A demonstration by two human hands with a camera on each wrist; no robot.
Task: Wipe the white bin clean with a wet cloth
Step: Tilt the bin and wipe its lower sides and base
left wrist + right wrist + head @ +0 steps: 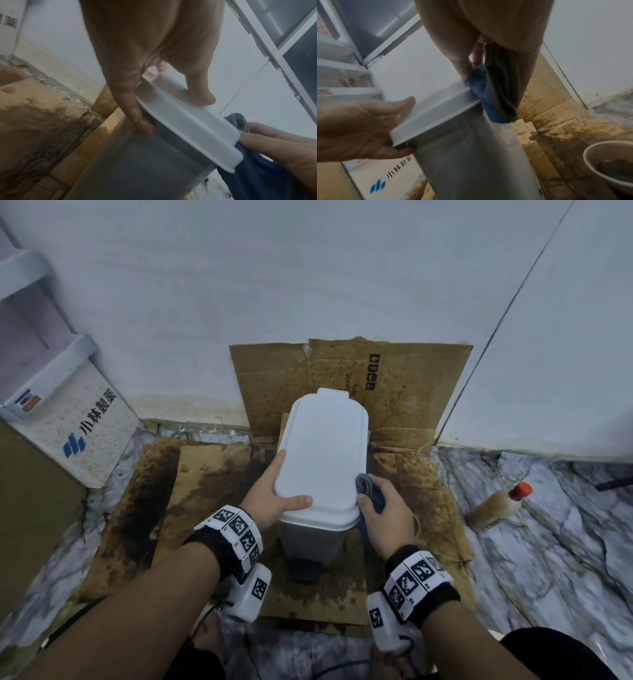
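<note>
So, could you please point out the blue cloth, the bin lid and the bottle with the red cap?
blue cloth [368,486]: head view, bunched top fold.
bin lid [322,446]: head view, middle of its flat top.
bottle [493,510]: head view, its brownish body.

Stained cardboard [191,474] on marble floor [548,525]; red-capped bottle [496,505] lay right, printed white box [85,433] left, dirty bowl [607,162] nearby.

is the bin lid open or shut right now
Shut: the white lid lies flat on the bin rim with no gap, the left hand steadying its edge.
</note>
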